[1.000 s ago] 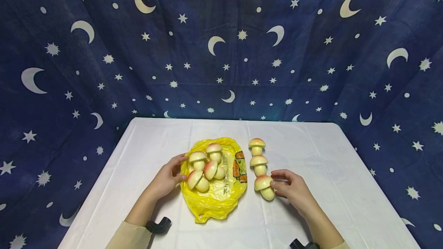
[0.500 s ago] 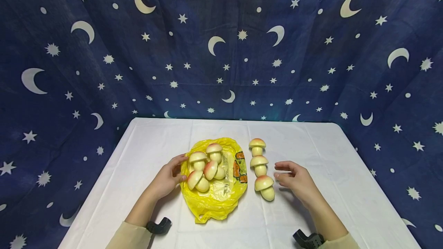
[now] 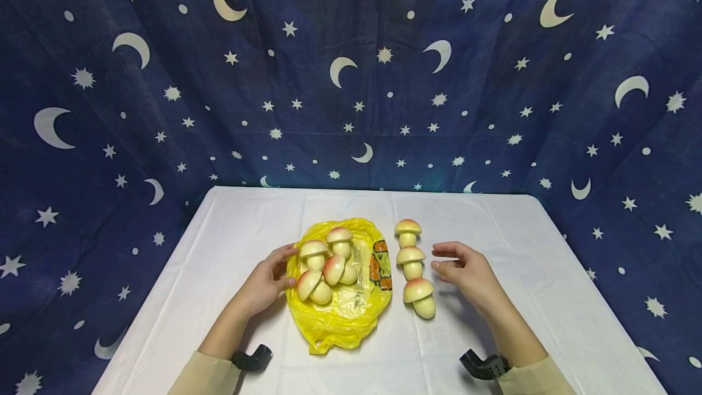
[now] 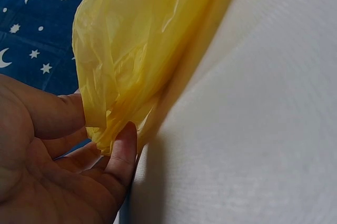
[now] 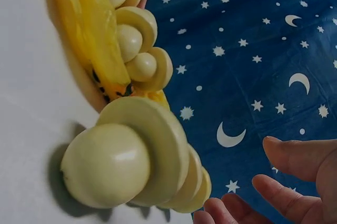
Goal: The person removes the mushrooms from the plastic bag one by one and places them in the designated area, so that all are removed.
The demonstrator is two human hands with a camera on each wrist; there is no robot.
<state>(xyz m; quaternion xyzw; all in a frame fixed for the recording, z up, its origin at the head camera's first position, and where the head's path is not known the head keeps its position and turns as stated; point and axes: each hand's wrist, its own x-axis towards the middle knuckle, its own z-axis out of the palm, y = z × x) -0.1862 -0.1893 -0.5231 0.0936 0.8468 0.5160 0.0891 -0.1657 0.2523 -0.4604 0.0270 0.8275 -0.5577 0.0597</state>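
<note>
A yellow plastic bag (image 3: 334,334) lies spread on the table, its rim bunched up around several toy mushrooms (image 3: 314,256) with cream stems and reddish caps. My left hand (image 3: 265,285) holds the bag's left rim; the left wrist view shows thumb and fingers (image 4: 124,153) around the gathered yellow film (image 4: 126,76). To the bag's right, three more mushrooms lie in a column: far (image 3: 407,233), middle (image 3: 411,262) and near (image 3: 419,297). My right hand (image 3: 468,276) hovers just right of the column with fingers apart, touching none of them. The near mushroom (image 5: 121,155) looms large in the right wrist view.
A white cloth covers the table (image 3: 493,224). Behind and beside it hangs a dark blue curtain (image 3: 351,114) printed with moons and stars. Black wrist mounts (image 3: 252,358) sit on both wrists, close above the tabletop.
My right hand has let go of the near mushroom, drawn back to the right and moved a little farther up the table. The left hand and the bag stay put.
</note>
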